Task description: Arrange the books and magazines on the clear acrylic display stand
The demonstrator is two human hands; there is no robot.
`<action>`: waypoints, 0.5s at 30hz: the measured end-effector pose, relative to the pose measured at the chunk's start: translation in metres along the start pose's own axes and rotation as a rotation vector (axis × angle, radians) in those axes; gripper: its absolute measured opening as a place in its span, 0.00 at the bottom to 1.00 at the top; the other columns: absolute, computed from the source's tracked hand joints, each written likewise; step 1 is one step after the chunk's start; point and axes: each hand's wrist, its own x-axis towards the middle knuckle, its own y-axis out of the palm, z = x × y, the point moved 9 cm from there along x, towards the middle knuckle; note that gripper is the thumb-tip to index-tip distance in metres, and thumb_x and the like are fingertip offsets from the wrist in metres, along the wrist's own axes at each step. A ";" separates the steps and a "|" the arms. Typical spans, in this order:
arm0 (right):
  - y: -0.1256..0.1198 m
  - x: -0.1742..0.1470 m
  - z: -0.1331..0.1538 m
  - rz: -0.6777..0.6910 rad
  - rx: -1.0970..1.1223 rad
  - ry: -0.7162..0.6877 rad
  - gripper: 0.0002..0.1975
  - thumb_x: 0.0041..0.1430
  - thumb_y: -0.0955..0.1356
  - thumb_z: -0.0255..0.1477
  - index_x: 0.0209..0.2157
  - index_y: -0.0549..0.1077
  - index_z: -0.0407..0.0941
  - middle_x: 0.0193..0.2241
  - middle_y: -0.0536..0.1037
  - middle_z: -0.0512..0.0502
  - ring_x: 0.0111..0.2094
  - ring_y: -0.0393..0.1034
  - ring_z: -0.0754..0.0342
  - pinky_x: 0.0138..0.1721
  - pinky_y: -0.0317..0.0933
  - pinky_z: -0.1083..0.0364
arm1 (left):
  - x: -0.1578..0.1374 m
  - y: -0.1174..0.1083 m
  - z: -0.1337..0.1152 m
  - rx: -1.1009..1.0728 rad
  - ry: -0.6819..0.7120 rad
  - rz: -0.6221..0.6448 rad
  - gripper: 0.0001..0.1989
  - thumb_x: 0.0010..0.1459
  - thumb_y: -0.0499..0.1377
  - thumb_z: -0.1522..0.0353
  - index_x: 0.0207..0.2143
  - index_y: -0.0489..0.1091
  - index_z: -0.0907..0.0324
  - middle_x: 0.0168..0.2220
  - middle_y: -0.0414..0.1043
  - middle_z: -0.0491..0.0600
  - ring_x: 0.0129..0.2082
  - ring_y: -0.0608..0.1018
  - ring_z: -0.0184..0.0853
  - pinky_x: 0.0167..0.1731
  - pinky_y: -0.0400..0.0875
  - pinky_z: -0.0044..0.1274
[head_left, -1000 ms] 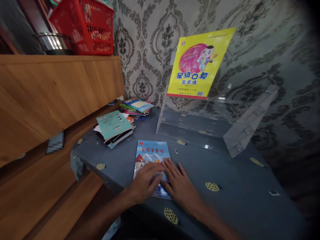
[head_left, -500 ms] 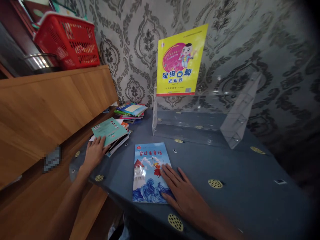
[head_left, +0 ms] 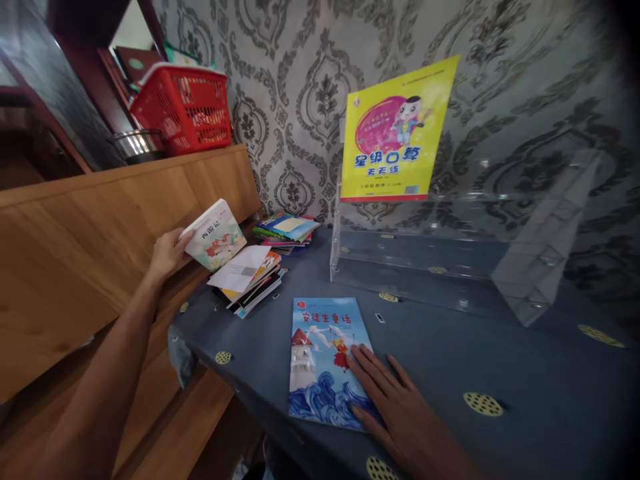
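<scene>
Left hand (head_left: pixel 169 255), outstretched, pinches a white rectangular paper book (head_left: pixel 219 239); right hand (head_left: pixel 400 405) lies palm-down, fingers slightly spread, on a blue rectangular paperback (head_left: pixel 323 360).

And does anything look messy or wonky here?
Yes, a bit: the near book pile, at left on the table, looks messy: its books stick out at different angles. The far book pile is uneven too. The blue book touched by the right hand lies flat. I see no spill.

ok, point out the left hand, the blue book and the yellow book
Left hand (head_left: pixel 168 255): head view, middle of the hand.
Blue book (head_left: pixel 324 363): head view, front cover.
Yellow book (head_left: pixel 395 133): head view, front cover.
</scene>
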 end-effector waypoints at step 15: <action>-0.002 0.001 0.001 -0.012 -0.014 -0.025 0.37 0.70 0.61 0.45 0.71 0.38 0.55 0.68 0.58 0.47 0.66 0.59 0.43 0.61 0.61 0.38 | 0.018 0.006 -0.001 -0.156 -0.027 0.079 0.20 0.56 0.57 0.52 0.34 0.71 0.61 0.27 0.73 0.46 0.27 0.75 0.34 0.25 0.73 0.23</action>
